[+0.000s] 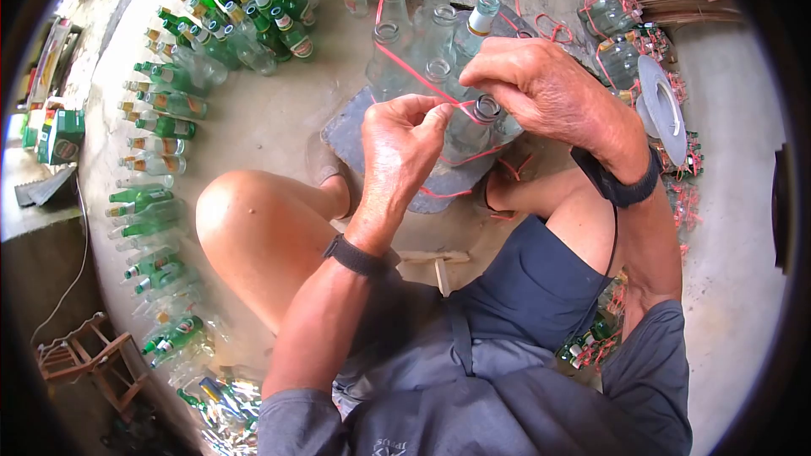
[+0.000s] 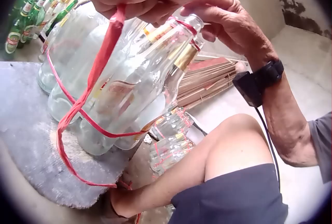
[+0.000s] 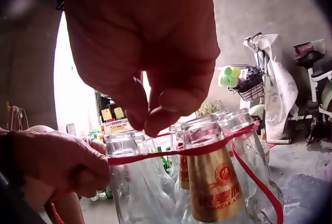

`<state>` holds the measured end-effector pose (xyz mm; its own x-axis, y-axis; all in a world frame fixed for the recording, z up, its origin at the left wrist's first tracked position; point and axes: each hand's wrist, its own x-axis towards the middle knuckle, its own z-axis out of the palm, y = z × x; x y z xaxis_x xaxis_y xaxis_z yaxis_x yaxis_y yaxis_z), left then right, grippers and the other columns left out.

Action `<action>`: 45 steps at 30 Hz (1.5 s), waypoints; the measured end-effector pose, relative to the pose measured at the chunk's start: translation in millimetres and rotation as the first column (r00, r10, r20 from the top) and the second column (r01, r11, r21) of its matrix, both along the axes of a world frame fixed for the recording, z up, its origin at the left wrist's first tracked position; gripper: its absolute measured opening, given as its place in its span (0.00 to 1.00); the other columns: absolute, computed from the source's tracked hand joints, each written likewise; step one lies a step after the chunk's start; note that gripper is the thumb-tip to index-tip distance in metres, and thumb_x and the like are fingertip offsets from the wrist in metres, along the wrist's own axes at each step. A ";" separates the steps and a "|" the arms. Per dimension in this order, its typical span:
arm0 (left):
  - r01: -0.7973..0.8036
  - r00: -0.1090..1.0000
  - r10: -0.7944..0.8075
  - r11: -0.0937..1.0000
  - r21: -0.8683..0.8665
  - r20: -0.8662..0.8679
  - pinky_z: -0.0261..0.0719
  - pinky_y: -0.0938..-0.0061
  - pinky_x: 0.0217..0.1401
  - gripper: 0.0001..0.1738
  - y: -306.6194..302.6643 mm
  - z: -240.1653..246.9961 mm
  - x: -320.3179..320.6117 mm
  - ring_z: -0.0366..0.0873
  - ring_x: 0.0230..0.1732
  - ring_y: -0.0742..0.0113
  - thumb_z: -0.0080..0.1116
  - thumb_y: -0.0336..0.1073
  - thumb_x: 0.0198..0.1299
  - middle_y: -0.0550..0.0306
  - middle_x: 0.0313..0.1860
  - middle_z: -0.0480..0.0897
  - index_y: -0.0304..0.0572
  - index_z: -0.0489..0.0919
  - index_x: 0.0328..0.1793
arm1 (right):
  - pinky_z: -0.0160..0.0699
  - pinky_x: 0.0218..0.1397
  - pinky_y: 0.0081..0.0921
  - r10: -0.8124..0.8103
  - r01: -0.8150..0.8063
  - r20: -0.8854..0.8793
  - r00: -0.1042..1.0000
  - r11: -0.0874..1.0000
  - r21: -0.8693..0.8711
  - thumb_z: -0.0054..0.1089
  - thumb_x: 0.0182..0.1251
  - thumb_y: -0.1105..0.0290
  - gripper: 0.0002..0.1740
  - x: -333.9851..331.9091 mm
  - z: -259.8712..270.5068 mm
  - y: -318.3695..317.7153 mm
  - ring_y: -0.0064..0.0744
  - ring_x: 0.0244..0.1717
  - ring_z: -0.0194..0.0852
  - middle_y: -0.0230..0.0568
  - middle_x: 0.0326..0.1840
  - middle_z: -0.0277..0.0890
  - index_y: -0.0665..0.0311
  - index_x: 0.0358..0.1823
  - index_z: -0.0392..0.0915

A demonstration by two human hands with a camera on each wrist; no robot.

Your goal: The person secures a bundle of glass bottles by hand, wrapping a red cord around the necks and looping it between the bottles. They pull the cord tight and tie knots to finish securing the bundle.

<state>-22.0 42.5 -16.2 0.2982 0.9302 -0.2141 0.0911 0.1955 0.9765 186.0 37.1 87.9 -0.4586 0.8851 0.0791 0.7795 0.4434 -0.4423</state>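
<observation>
The left hand (image 1: 401,139) is pinching a red ribbon (image 1: 410,66) between thumb and finger, just left of the nearest bottle neck (image 1: 486,110). The right hand (image 1: 549,89) is hovering over the right side of that neck with its fingers bending inward; whether the fingertips are gripping any ribbon, I cannot tell.

The clear bottles (image 1: 384,63) are standing close together on a grey slab (image 1: 342,131), with the ribbon running around their necks and a second band (image 2: 93,123) circling lower down. A strand (image 2: 65,146) is trailing on the slab from the near side of the cluster. Green bottles (image 1: 262,8) are standing on the floor far to the left, and bound bundles (image 1: 621,59) are sitting to the right.

The likeliest trouble is slipping: the upper ribbon is lying close under the rims, so an upward tug could be sending it over a bottle mouth. Pulling harder from one side could be tipping an outer bottle, since the necks are standing apart. If the left pinch is loosening, slack could be spreading around the whole ring.
</observation>
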 end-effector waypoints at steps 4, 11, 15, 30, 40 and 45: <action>-0.018 0.997 0.015 0.999 -0.041 -0.077 0.85 0.68 0.39 0.18 1.6 -8.3 1.8 0.88 0.34 0.71 0.75 0.41 0.68 0.48 0.32 0.93 0.27 0.94 0.48 | 0.85 0.53 0.46 0.013 -0.026 -0.067 0.998 0.980 -0.199 0.58 0.65 0.78 0.16 2.4 -9.4 17.9 0.59 0.48 0.86 0.55 0.43 0.88 0.66 0.51 0.89; -0.070 0.996 0.066 0.995 -0.069 -0.060 0.62 0.78 0.24 0.22 -0.8 -9.0 7.3 0.68 0.24 0.85 0.76 0.44 0.70 0.72 0.22 0.78 0.29 0.90 0.32 | 0.83 0.26 0.31 -0.106 0.023 -0.092 0.990 0.769 -0.639 0.48 0.65 0.80 0.24 -3.5 4.4 27.8 0.29 0.22 0.82 0.41 0.34 0.85 0.67 0.57 0.88; -0.072 0.995 0.068 0.996 -0.051 -0.073 0.62 0.78 0.24 0.25 0.0 -14.5 9.2 0.68 0.24 0.84 0.76 0.47 0.70 0.71 0.21 0.77 0.30 0.89 0.30 | 0.81 0.22 0.26 -0.125 0.045 -0.058 0.990 0.690 -0.722 0.42 0.63 0.82 0.28 -3.5 6.4 30.1 0.24 0.21 0.81 0.40 0.39 0.84 0.67 0.60 0.87; -0.056 0.990 0.050 0.998 -0.042 -0.135 0.69 0.73 0.25 0.31 -3.0 -7.7 12.8 0.73 0.21 0.80 0.75 0.52 0.70 0.63 0.16 0.80 0.32 0.86 0.22 | 0.77 0.51 0.53 0.215 -0.133 0.211 0.953 0.928 -0.347 0.56 0.71 0.80 0.06 -4.3 11.6 24.9 0.67 0.47 0.79 0.59 0.40 0.78 0.69 0.48 0.77; -0.019 0.989 0.011 0.999 -0.048 -0.149 0.83 0.56 0.36 0.23 -1.5 -8.8 14.3 0.87 0.24 0.52 0.72 0.51 0.69 0.42 0.20 0.85 0.35 0.92 0.33 | 0.78 0.48 0.52 0.314 -0.202 0.305 0.899 0.915 -0.348 0.60 0.65 0.80 0.07 -9.1 29.6 34.9 0.66 0.46 0.80 0.57 0.36 0.77 0.70 0.44 0.76; -0.028 0.993 0.026 1.000 -0.015 -0.112 0.79 0.56 0.33 0.24 -2.7 -3.2 14.5 0.80 0.19 0.52 0.69 0.48 0.69 0.40 0.18 0.81 0.32 0.88 0.29 | 0.78 0.48 0.50 0.294 -0.221 0.258 0.920 0.935 -0.279 0.61 0.59 0.80 0.07 -6.2 37.6 36.5 0.62 0.45 0.80 0.55 0.34 0.76 0.70 0.39 0.77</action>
